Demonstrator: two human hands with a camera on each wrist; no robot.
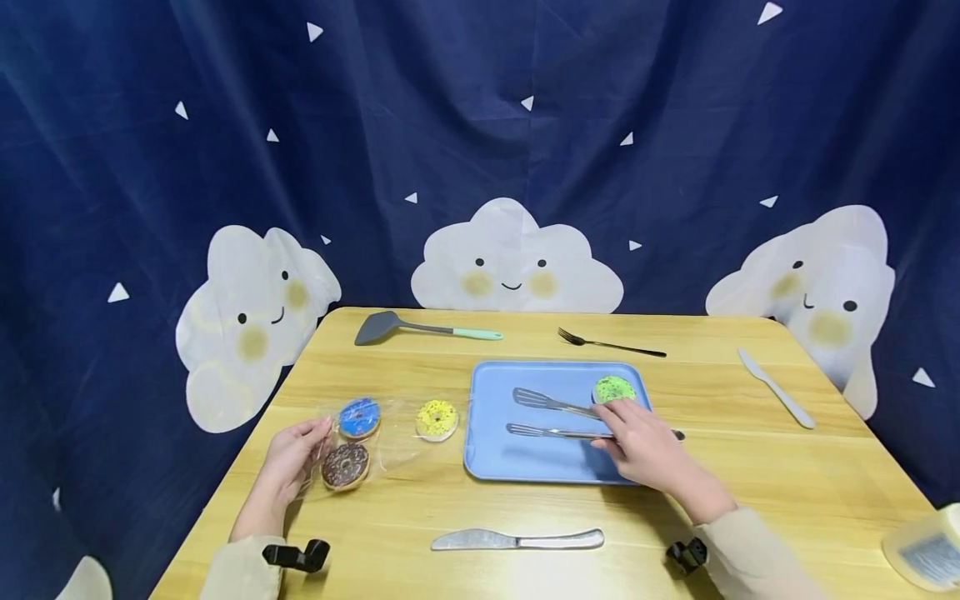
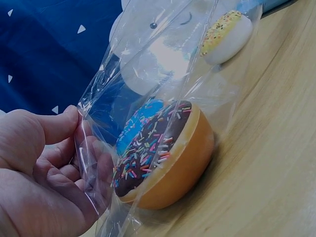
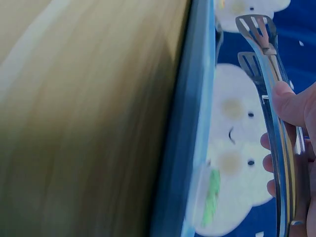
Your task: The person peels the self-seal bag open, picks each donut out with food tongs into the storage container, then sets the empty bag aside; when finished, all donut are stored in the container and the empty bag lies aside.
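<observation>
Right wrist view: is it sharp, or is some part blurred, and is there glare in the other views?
Right wrist view: the table and blue tray edge are smeared with blur; only the tongs and fingers are fairly clear. Left wrist view: sharp on the chocolate doughnut, with bright glare on the plastic bag. Head view: evenly lit, soft sheen on the table near the knife.

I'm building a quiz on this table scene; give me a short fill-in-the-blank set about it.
1. The green-frosted doughnut lies on the ____ tray.
2. The right hand holds metal ____ over that tray.
3. The left hand pinches a clear plastic ____ with the chocolate doughnut inside.
4. The yellow doughnut lies ____ the tray.

Missing words: blue; tongs; bag; outside
</observation>
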